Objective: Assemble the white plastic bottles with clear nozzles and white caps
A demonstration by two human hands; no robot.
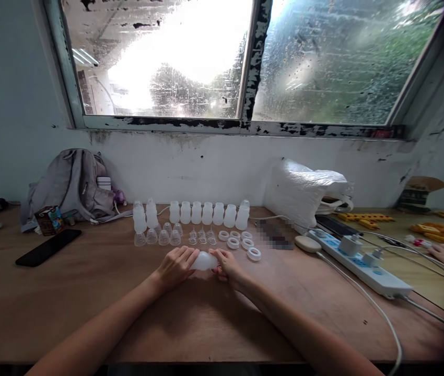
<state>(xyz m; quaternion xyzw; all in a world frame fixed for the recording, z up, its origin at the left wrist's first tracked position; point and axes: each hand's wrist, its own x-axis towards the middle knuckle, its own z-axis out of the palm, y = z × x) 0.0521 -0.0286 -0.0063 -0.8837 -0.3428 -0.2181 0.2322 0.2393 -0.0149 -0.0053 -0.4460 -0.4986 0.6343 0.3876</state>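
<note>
Left hand (175, 266) and right hand (230, 267) clamp fingers on a baby bottle (203, 260); far, three capped bottles (241, 218) stand, six uncapped bottles (207, 214) between.

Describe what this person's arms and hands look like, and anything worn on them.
The left hand and right hand wear no gloves, and no sleeves, watch or bracelet show. A touch of red near the fingertips may be nail polish.
</note>
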